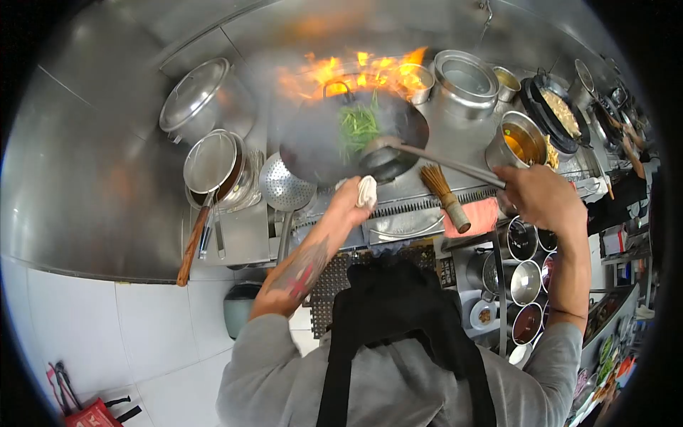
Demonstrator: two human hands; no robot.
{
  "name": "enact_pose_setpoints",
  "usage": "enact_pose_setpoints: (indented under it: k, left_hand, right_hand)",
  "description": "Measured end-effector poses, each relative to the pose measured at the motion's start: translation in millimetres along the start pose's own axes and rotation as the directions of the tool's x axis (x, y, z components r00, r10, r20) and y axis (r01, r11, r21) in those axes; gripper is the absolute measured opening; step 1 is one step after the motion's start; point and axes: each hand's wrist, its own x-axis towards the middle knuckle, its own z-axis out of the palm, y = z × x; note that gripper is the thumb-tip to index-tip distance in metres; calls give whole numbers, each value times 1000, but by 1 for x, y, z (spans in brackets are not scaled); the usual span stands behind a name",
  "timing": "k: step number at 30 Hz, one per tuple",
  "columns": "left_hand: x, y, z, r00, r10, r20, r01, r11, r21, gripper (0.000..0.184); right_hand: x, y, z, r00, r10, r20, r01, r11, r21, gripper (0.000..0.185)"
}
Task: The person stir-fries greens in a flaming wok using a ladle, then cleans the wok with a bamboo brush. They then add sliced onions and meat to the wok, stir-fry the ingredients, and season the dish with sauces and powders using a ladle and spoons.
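My left hand (pixel 350 201) is closed on a folded white cloth (pixel 367 192) at the near rim of a dark wok (pixel 306 139); the grip on the wok under the cloth is hidden. Long green vegetables (pixel 358 128) lie in the wok amid smoke. My right hand (pixel 542 196) is wrapped round the end of a long-handled ladle (pixel 455 165). The ladle's bowl is over the wok, beside the greens. Tall orange flames (pixel 356 71) rise behind the far rim.
A bamboo wok brush (pixel 445 199) and a pink cloth (pixel 473 217) lie right of the wok. On the left are a perforated skimmer (pixel 286 183), a strainer (pixel 211 162) and a lidded pot (pixel 206 99). A pot of amber liquid (pixel 519 139) stands near my right hand.
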Motion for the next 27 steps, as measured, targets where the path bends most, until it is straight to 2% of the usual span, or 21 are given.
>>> enact_pose_setpoints:
  k: [1, 2, 4, 5, 6, 7, 8, 9, 10, 11, 12, 14, 16, 18, 21, 22, 23, 24, 26, 27]
  left_hand:
    - [-5, 11, 15, 998, 28, -54, -30, 999, -39, 15]
    - [-4, 17, 21, 992, 40, -123, -50, 995, -81, 16]
    - [36, 36, 22, 987, 95, -126, -109, 988, -113, 16]
    - [65, 21, -4, 983, 120, -136, -119, 993, 16, 18]
    - [96, 3, -30, 979, 147, -139, -127, 981, 146, 21]
    - [110, -23, -49, 976, 201, -81, -204, 978, -30, 19]
    - [119, -45, -77, 979, 177, -102, -184, 981, -68, 18]
    - [109, -61, -90, 978, 155, -139, -150, 987, 50, 18]
    - [97, -82, -103, 982, 165, -88, -164, 986, 16, 17]
    - [75, -96, -105, 979, 156, -132, -162, 986, -35, 16]
    - [43, -98, -95, 974, 117, -194, -119, 993, 4, 14]
    - [-15, -71, -29, 939, 149, -309, -171, 984, -45, 13]
    - [-5, -23, -4, 970, 139, -202, -163, 981, -109, 16]
    - [16, 16, 16, 972, 163, -167, -172, 985, -36, 18]
    - [91, -18, -35, 972, 190, -139, -186, 982, 42, 17]
    - [95, -35, -50, 963, 205, -177, -196, 979, 63, 16]
    - [96, -50, -73, 975, 184, -123, -178, 982, 58, 16]
    - [92, -62, -89, 984, 163, -67, -160, 986, 51, 16]
    - [53, -64, -77, 986, 139, -89, -132, 988, 82, 15]
    - [50, -59, -67, 978, 191, -83, -189, 982, 31, 14]
  right_hand:
    - [-3, -7, -4, 999, 23, 45, -23, 1000, -20, 33]
    - [9, -14, 6, 1000, 18, 20, -17, 1000, -17, 34]
    - [52, -24, 55, 997, -25, -66, 23, 999, -33, 30]
    - [72, -27, 84, 990, -59, -131, 52, 997, -55, 28]
    - [89, -38, 106, 991, -39, -129, 25, 994, -108, 29]
    - [100, -47, 117, 991, -19, -131, -3, 987, -159, 30]
    - [99, -50, 115, 991, -11, -134, -11, 987, -161, 30]
    - [94, -54, 115, 989, 36, -145, -58, 987, -151, 36]
    - [87, -58, 114, 985, 80, -152, -101, 985, -139, 46]
    - [74, -52, 100, 988, 100, -119, -116, 985, -127, 46]
    - [64, -43, 80, 988, 102, -120, -117, 985, -129, 46]
    - [45, -31, 46, 1000, 22, -11, -23, 988, -149, 45]
    - [51, -34, 33, 1000, 18, 22, -15, 990, -138, 43]
    - [68, -41, 37, 999, 16, 42, -10, 992, -128, 42]
    - [103, -58, 100, 997, 58, -46, -63, 992, -112, 41]
    - [107, -63, 121, 984, 122, -127, -127, 991, -32, 36]
    - [107, -67, 137, 962, 189, -198, -182, 982, 53, 32]
    - [98, -71, 148, 961, 191, -199, -185, 981, 52, 32]
    - [69, -78, 165, 918, 300, -260, -227, 934, 275, 39]
    - [61, -79, 172, 922, 287, -261, -217, 939, 267, 39]
